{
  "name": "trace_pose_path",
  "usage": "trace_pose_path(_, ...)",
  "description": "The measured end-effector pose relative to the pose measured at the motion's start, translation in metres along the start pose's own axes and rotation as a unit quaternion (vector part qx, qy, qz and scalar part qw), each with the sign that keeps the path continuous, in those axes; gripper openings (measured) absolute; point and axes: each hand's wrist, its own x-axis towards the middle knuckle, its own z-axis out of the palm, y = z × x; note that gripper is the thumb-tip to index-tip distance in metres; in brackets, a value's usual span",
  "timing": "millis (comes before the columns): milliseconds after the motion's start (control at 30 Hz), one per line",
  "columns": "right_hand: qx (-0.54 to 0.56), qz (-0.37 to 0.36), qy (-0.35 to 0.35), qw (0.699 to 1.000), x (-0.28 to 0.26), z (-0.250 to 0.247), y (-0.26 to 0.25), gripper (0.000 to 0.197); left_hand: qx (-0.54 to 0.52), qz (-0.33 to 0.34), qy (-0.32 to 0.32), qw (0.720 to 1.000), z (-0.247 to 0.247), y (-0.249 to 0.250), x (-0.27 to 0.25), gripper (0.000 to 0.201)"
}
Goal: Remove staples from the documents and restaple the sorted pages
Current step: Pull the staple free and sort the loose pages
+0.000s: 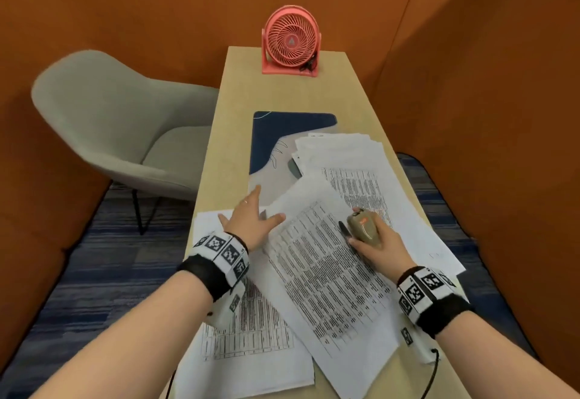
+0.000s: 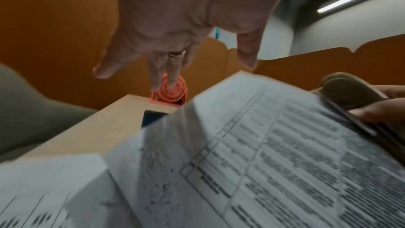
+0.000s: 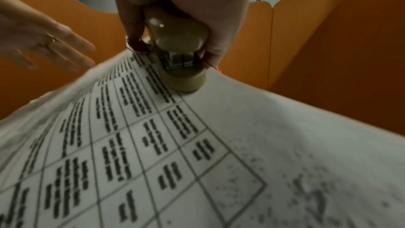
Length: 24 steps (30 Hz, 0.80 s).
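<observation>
Printed white table pages (image 1: 317, 260) lie under the beige stapler (image 1: 363, 225) that the right hand (image 1: 381, 241) clasps; left hand (image 1: 249, 219) hovers spread alongside. Restapling seems underway; next, square the corner.

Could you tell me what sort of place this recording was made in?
Probably a small office booth: orange partition walls enclose a narrow wooden desk strewn with printed documents, with a grey chair and a pink desk fan.

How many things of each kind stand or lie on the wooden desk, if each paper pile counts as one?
Pink round desk fan: 1
Dark blue rectangular desk mat: 1
Beige stapler, in the right hand: 1
Piles of printed white paper: about 3; overlaps blur borders
Total: about 6
</observation>
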Motion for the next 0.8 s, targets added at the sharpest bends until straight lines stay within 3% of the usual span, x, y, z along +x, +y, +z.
trace_pose_path(100, -0.007, -0.02, -0.022, 1.0, -0.004, 0.003, -0.005, 0.057, -0.013, -0.025, -0.072, 0.997, 0.005, -0.015, 0.004, 0.072)
trace_pose_path(200, -0.023, -0.023, -0.017, 0.999, -0.006, 0.003, -0.008, 0.054, -0.07, -0.016, -0.094, 0.993, 0.004, -0.026, 0.001, 0.027)
trace_pose_path(267, -0.061, -0.017, 0.018, 0.998, -0.006, 0.005, -0.01, 0.05, -0.149, -0.016, -0.105, 0.983, 0.001, -0.029, -0.006, 0.011)
trace_pose_path(433, -0.102, -0.025, 0.128, 0.986, -0.011, 0.022, -0.024, 0.044, -0.267, -0.03, -0.096, 0.958, -0.005, -0.025, -0.022, 0.017)
trace_pose_path(600, -0.225, -0.062, -0.022, 0.972, -0.019, 0.052, -0.059, 0.061, -0.3, -0.021, -0.113, 0.947, -0.002, -0.015, -0.033, 0.037)
trace_pose_path(800, -0.255, -0.076, -0.034, 0.963, -0.021, 0.071, -0.066, 0.06, -0.331, -0.011, -0.116, 0.936, -0.004, -0.006, -0.046, 0.027)
